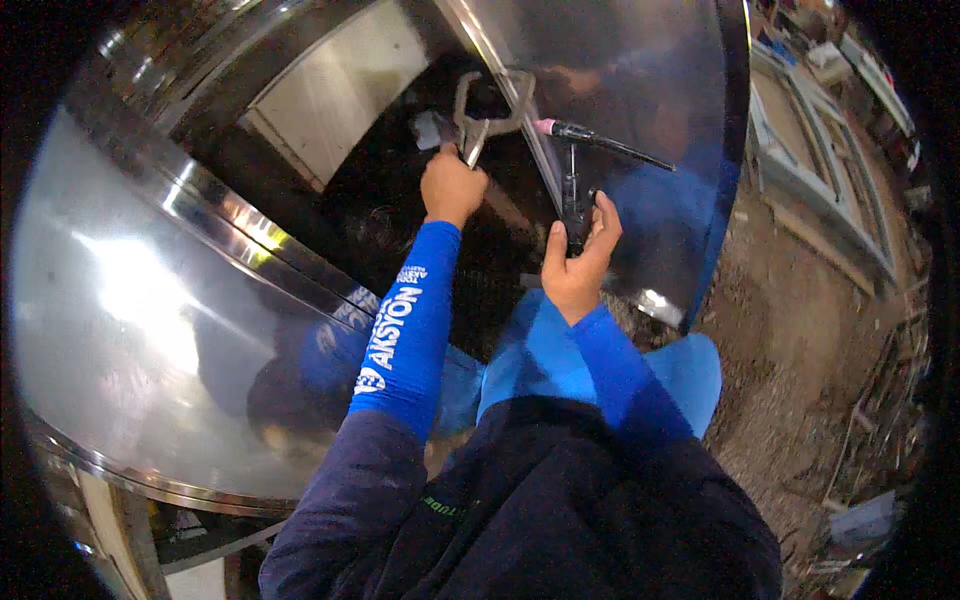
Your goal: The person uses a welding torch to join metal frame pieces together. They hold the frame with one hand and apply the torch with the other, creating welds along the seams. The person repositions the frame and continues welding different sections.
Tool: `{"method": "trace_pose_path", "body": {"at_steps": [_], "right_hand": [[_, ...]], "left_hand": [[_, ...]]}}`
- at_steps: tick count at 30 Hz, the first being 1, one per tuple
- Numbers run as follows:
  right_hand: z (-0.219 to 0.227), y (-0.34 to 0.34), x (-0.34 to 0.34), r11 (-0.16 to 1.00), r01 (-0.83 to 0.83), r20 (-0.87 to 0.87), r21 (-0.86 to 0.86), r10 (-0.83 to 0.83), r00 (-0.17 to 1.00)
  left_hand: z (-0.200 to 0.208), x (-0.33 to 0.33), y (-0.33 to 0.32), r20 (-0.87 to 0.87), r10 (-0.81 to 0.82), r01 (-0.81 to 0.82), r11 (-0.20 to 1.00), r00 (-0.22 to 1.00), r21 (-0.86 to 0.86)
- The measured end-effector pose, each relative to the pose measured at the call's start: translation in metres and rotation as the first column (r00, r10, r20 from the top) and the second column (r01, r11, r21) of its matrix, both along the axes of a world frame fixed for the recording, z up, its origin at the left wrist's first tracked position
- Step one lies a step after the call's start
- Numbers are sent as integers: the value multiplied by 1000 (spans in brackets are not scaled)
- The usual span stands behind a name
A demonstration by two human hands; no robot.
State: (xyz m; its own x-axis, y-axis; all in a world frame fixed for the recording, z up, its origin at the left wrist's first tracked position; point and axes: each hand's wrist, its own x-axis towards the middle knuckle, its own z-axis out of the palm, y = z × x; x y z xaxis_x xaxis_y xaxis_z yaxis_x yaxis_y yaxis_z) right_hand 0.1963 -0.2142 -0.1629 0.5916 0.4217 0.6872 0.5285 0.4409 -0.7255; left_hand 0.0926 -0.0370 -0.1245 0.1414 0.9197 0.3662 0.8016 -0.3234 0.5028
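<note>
My left hand [454, 187] is closed round the handles of locking C-clamp pliers [474, 122]. Their wide curved jaws reach up to the bright metal edge strip [548, 168]; whether they grip it I cannot tell. In my right hand [583, 262] is a TIG welding torch [571, 190], its black handle between thumb and fingers. The torch's pink nozzle [545, 127] points left, close to that strip, and its long black back cap [635, 152] sticks out to the right. Beyond the torch spreads a shiny metal panel [655, 75].
A large polished metal sheet [100, 270] curves along my left side. A dark opening lies between it and the right panel, with a pale board [340, 90] at its far side. Dirt ground [790, 400] and a grey metal frame [835, 170] are to the right.
</note>
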Motion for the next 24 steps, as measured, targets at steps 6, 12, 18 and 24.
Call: {"method": "trace_pose_path", "body": {"at_steps": [6, 12, 18, 24], "right_hand": [[-50, -81, 18, 989, -34, -111, -144, 18, 994], [-47, -101, 14, 978, -81, -175, -190, 47, 983], [-40, -93, 14, 968, -100, -157, -228, 65, 985], [-44, -93, 14, 964, -96, -157, -246, 58, 986]], "left_hand": [[-10, 6, 4, 101, -82, 68, 989, 992, 135], [-44, -8, 4, -7, -138, 138, 984, 990, 111], [-59, -5, -20, 23, -168, 168, 986, 986, -7], [-62, -6, -17, 48, -167, 168, 986, 985, -7]]}}
